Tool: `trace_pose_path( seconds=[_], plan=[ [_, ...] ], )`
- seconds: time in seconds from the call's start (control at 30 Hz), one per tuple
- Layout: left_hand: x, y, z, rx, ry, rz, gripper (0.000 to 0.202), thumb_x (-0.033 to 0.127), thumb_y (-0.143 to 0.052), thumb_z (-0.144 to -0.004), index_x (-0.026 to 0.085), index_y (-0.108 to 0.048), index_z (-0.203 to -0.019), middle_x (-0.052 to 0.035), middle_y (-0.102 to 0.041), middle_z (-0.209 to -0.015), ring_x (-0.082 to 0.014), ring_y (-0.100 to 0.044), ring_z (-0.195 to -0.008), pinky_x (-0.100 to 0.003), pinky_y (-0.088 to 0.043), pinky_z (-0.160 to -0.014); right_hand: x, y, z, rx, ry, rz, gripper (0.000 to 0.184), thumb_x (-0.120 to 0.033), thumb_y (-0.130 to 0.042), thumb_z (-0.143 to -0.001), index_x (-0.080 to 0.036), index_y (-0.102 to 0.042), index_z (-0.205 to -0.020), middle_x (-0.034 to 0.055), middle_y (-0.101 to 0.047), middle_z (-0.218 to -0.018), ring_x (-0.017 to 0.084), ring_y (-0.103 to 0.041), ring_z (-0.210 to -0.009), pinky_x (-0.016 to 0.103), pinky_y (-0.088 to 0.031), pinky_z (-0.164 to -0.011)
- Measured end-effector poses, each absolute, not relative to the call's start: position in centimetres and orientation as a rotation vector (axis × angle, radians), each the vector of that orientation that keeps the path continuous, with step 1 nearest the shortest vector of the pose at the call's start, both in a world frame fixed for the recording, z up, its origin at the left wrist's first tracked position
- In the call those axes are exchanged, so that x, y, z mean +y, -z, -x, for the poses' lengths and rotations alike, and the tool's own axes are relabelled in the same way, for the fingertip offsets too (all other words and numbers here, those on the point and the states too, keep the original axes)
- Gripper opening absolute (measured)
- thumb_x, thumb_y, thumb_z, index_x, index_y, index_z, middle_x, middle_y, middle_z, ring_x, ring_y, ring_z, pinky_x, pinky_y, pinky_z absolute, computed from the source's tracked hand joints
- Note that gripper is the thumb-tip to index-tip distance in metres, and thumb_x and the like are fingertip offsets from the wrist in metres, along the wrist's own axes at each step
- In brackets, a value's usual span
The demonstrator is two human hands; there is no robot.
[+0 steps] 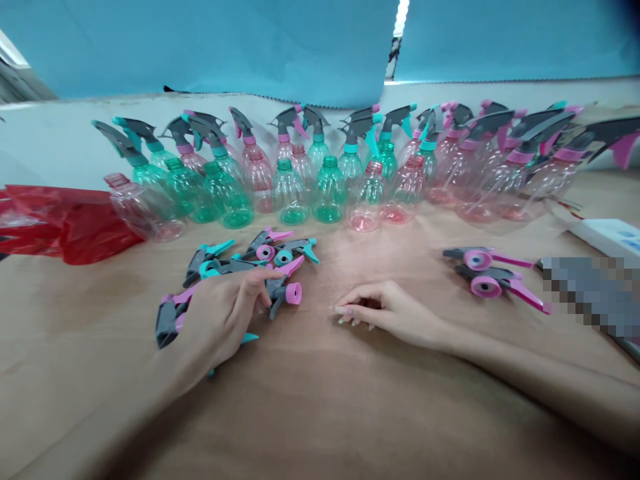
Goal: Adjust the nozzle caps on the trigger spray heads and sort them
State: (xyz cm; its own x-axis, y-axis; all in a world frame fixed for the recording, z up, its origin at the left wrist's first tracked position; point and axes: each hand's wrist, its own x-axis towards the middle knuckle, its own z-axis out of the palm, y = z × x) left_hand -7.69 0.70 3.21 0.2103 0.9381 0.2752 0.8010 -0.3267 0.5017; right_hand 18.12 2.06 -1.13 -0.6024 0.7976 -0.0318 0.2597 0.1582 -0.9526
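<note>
My left hand (227,310) reaches over a loose pile of spray heads, its fingers closed on a grey spray head with a pink trigger and a pink collar (294,293). Around and under that hand lie several other grey spray heads, such as one with a turquoise collar (209,269) and one with a pink collar (265,253). My right hand (383,308) rests on the table to the right of the pile. Its fingers are curled in, the thumb against the index finger, and nothing shows in them.
Behind the hands stand several uncapped bottles, green (329,193) and pink (367,200), in front of bottles fitted with spray heads (520,180). Two pink-collared spray heads (485,287) lie at right, beside a blurred-out flat object (595,293) and a white box (607,237). A red plastic bag (75,223) lies at left.
</note>
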Motion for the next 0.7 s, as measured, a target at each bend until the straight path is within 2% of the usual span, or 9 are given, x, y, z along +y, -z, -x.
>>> trace_pose_path(
  seconds=[0.07,0.13,0.17,0.27,0.33,0.43,0.53,0.63,0.7],
  plan=[
    [0.6,-3.5,6.9,1.688,-0.842,-2.242,0.042,0.039,-0.028,-0.095,0.021,-0.061,-0.112,-0.0028,-0.067,-0.074,-0.0153,-0.062,-0.06,-0.025,-0.046,-0.052,2.0,1.1,-18.1,-1.961,-1.445,0.996,0.025,-0.037,-0.057,-0.087,-0.017,-0.07,-0.094,0.0043,-0.071,-0.088,0.012,-0.061,-0.073,0.025,-0.048,-0.065],
    [0.5,-3.7,6.1,1.697,-0.898,-2.191,0.04,0.035,-0.028,-0.094,0.018,-0.057,-0.115,-0.0026,-0.066,-0.073,-0.0139,-0.06,-0.054,-0.023,-0.045,-0.047,2.0,1.0,-18.1,-1.968,-1.436,0.995,0.025,-0.037,-0.057,-0.087,-0.017,-0.071,-0.094,0.0041,-0.071,-0.088,0.012,-0.061,-0.073,0.024,-0.047,-0.065],
    [0.5,-3.7,5.8,1.706,-0.921,-2.177,0.039,0.035,-0.027,-0.094,0.018,-0.058,-0.108,-0.0006,-0.063,-0.065,-0.0127,-0.056,-0.047,-0.022,-0.042,-0.042,2.0,1.0,-18.1,-1.971,-1.433,0.996,0.025,-0.037,-0.057,-0.087,-0.018,-0.071,-0.095,0.004,-0.071,-0.088,0.012,-0.061,-0.073,0.024,-0.047,-0.065],
    [0.3,-3.7,5.6,1.765,-0.908,-2.233,0.045,0.043,-0.028,-0.094,0.02,-0.058,-0.069,0.0049,-0.045,-0.04,-0.0107,-0.042,-0.033,-0.022,-0.031,-0.037,1.9,0.9,-18.1,-1.976,-1.433,0.994,0.025,-0.037,-0.056,-0.088,-0.017,-0.071,-0.095,0.0042,-0.071,-0.089,0.012,-0.061,-0.073,0.025,-0.048,-0.066],
    [0.1,-3.7,5.9,1.733,-0.895,-2.292,0.054,0.047,-0.024,-0.095,0.02,-0.058,-0.062,0.0037,-0.044,-0.039,-0.0118,-0.045,-0.036,-0.023,-0.032,-0.04,1.9,1.0,-18.1,-1.977,-1.435,0.991,0.026,-0.037,-0.055,-0.088,-0.017,-0.07,-0.095,0.0044,-0.071,-0.09,0.013,-0.062,-0.074,0.025,-0.048,-0.066],
    [0.1,-3.7,6.2,1.684,-0.904,-2.342,0.055,0.044,-0.02,-0.097,0.02,-0.068,-0.085,0.0013,-0.058,-0.051,-0.0133,-0.054,-0.047,-0.024,-0.037,-0.046,1.9,1.0,-18.2,-1.98,-1.431,0.989,0.026,-0.037,-0.055,-0.088,-0.017,-0.07,-0.095,0.0045,-0.071,-0.09,0.013,-0.062,-0.074,0.025,-0.048,-0.066],
    [0.4,-3.8,6.1,1.705,-0.994,-2.409,0.037,0.036,-0.03,-0.097,0.02,-0.062,-0.109,-0.0013,-0.069,-0.074,-0.0149,-0.062,-0.063,-0.025,-0.046,-0.059,2.0,1.1,-18.2,-1.987,-1.423,0.987,0.026,-0.038,-0.055,-0.088,-0.018,-0.07,-0.095,0.0042,-0.071,-0.09,0.013,-0.062,-0.074,0.025,-0.048,-0.065],
    [0.5,-3.5,5.8,1.658,-1.054,-2.442,0.031,0.027,-0.035,-0.096,0.022,-0.057,-0.117,-0.0029,-0.07,-0.092,-0.016,-0.064,-0.078,-0.028,-0.049,-0.073,2.0,1.0,-18.2,-1.99,-1.415,0.988,0.025,-0.037,-0.056,-0.088,-0.018,-0.071,-0.095,0.0043,-0.072,-0.089,0.013,-0.062,-0.074,0.025,-0.048,-0.066],
    [0.4,-3.1,5.7,1.612,-1.081,-2.395,0.03,0.023,-0.034,-0.095,0.021,-0.058,-0.114,-0.0026,-0.069,-0.091,-0.0133,-0.064,-0.069,-0.026,-0.05,-0.067,2.0,1.0,-18.2,-1.988,-1.411,0.992,0.025,-0.037,-0.056,-0.088,-0.017,-0.071,-0.095,0.0046,-0.071,-0.089,0.013,-0.062,-0.074,0.025,-0.048,-0.066]
  ],
)
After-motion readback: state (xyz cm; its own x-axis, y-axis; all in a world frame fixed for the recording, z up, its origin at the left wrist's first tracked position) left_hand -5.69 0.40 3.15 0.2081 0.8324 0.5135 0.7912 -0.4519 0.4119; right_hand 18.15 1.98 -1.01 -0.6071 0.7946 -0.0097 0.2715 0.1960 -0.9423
